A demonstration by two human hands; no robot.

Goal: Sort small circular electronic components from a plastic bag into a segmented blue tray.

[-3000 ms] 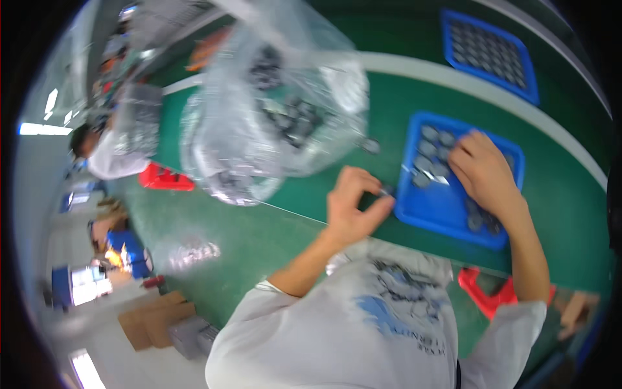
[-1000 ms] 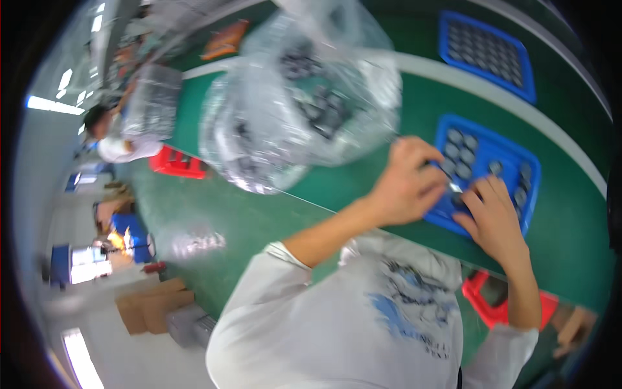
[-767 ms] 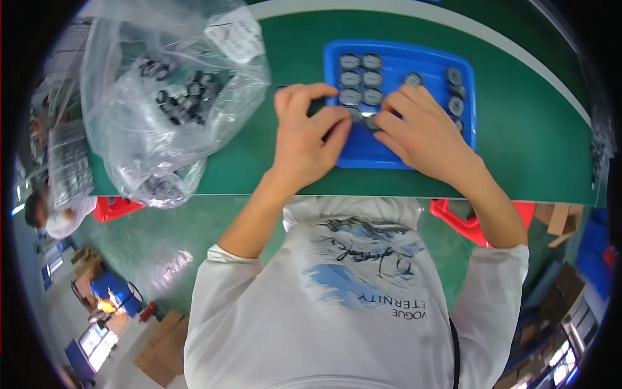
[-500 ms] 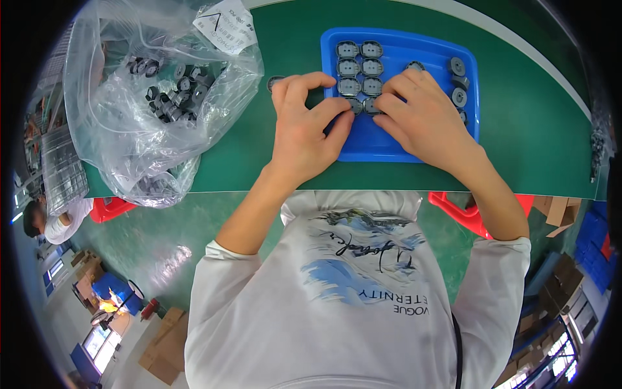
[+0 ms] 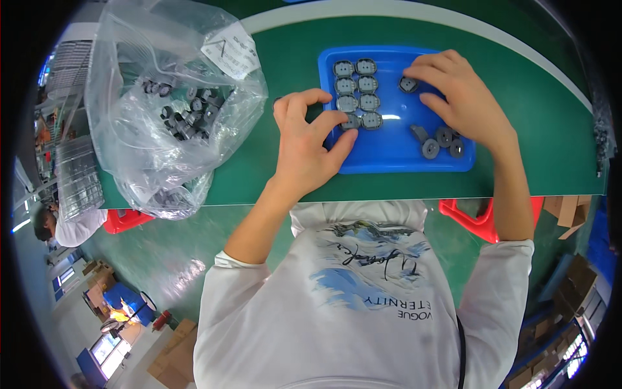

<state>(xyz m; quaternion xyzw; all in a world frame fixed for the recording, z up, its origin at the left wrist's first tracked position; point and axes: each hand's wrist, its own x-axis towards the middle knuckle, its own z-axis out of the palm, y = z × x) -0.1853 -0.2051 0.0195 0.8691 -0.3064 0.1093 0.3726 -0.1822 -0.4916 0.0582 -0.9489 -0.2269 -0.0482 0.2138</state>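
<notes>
Reaching over a green table, the narrowed left hand touches a grey rounded plastic part in a blue plastic tray, grip unclear; the right hand, thumb apart, touches a dark round piece there. Below, red plastic stools show against glossy green floor.

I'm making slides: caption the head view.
Left hand and right hand at grey parts in a blue tray, clear bag to the left.
</notes>
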